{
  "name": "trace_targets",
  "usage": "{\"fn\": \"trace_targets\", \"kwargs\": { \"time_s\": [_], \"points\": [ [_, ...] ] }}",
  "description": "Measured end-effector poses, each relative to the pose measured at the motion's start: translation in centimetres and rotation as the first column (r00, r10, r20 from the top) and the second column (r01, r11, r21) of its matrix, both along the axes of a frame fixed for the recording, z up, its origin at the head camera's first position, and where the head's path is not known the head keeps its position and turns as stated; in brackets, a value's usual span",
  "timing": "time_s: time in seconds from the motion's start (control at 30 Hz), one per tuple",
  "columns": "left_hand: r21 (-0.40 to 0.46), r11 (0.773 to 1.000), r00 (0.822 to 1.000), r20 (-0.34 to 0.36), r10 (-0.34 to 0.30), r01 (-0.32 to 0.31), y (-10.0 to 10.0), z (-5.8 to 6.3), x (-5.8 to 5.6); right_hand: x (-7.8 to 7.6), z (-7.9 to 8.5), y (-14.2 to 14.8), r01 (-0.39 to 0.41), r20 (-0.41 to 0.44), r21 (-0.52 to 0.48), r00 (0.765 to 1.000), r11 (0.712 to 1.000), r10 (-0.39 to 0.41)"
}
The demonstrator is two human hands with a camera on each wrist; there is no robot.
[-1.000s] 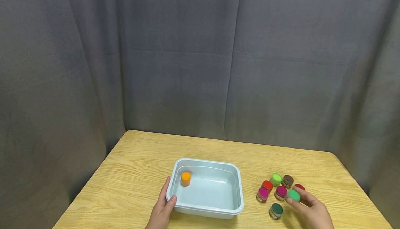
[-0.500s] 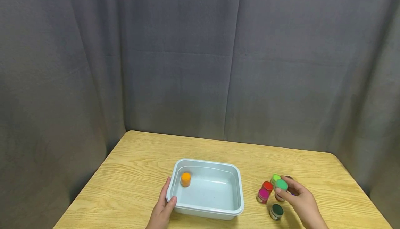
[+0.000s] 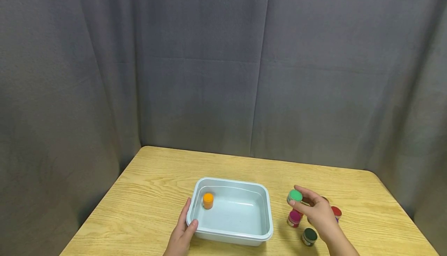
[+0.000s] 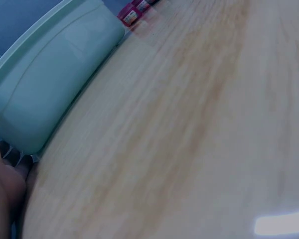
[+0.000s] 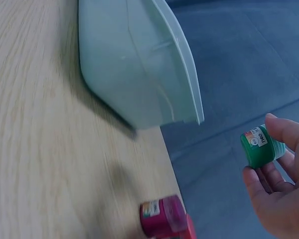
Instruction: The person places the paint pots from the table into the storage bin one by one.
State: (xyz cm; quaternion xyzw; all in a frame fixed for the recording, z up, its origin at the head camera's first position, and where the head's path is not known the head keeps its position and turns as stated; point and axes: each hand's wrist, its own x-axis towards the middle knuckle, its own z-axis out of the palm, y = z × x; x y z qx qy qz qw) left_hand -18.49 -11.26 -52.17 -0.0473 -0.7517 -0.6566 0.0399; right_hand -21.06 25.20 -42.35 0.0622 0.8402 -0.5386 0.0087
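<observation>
My right hand (image 3: 319,214) pinches a small paint jar with a green lid (image 3: 295,196) between thumb and fingers, raised above the table to the right of the tub. The right wrist view shows its label and green contents (image 5: 257,153). A pale blue-green plastic tub (image 3: 228,236) sits on the table. At its left side, my left hand (image 3: 180,233) grips it, thumb at the front left corner and fingers along the outer wall. Inside the tub, toward its left, stands an orange jar (image 3: 208,201).
Below my right hand stand a magenta jar (image 3: 294,218), a dark green jar (image 3: 309,237) and a red-lidded jar (image 3: 336,211). More jars are partly hidden behind the hand. A grey curtain (image 3: 209,73) hangs behind the wooden table (image 3: 150,178).
My right hand has lifted the green-lidded jar and carried it leftward and away from me over the other jars. The left hand and the tub stay in place.
</observation>
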Motion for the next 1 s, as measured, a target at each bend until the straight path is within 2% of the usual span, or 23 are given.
{"fn": "trace_targets", "kwargs": {
  "time_s": [0.1,0.47,1.0],
  "points": [
    [-0.002,1.0,1.0,0.0,-0.003,0.003,0.0,0.1,0.0,-0.3,0.2,-0.8,-0.028,-0.034,-0.012,0.999,1.0,0.027],
    [0.016,0.999,0.999,-0.001,-0.032,0.032,-0.1,-0.1,-0.1,-1.7,0.8,-4.0,-0.072,-0.063,-0.042,0.996,0.997,0.069],
    [0.006,0.999,0.999,-0.029,-0.044,0.044,0.0,-0.1,-0.1,-3.8,0.0,-9.1,-0.131,-0.068,-0.094,0.99,0.987,0.125]
  ]
}}
